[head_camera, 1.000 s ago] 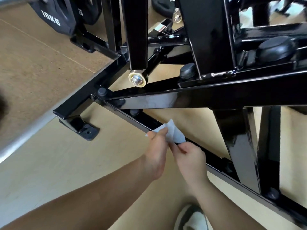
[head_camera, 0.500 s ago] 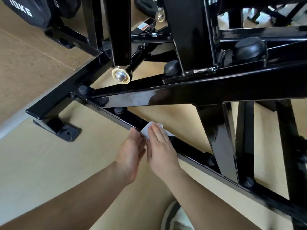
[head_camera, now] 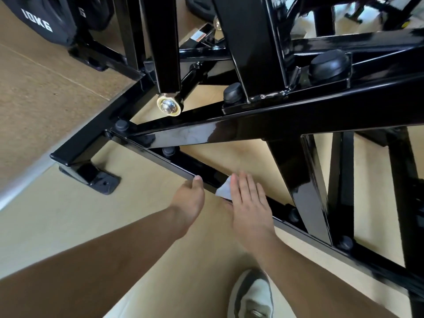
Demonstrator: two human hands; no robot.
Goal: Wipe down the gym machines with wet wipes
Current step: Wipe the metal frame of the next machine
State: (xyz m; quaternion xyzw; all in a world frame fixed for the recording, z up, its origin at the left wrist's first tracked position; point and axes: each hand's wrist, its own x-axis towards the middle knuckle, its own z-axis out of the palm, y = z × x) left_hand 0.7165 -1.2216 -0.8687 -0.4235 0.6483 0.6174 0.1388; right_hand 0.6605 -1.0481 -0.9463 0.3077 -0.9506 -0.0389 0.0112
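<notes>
Pale wood-look floor [head_camera: 68, 226] meets a brown mat [head_camera: 34, 88] along a metal strip [head_camera: 23, 185]. On the low bar [head_camera: 206, 174] of the black machine frame [head_camera: 286, 115], the right hand [head_camera: 250, 203] presses a white wipe [head_camera: 223, 190] with straight fingers. The left hand [head_camera: 190, 198] sets its thumb on the bar's edge; its fingers are hidden, so its grip cannot be told. A weight plate [head_camera: 36, 21] reads "10KG".

Bare floor [head_camera: 68, 226] lies open in front of the low bar [head_camera: 202, 174]. Behind the low bar, a thick slanted beam [head_camera: 229, 131] and an upright post [head_camera: 298, 180] block the way, leaving small gaps.
</notes>
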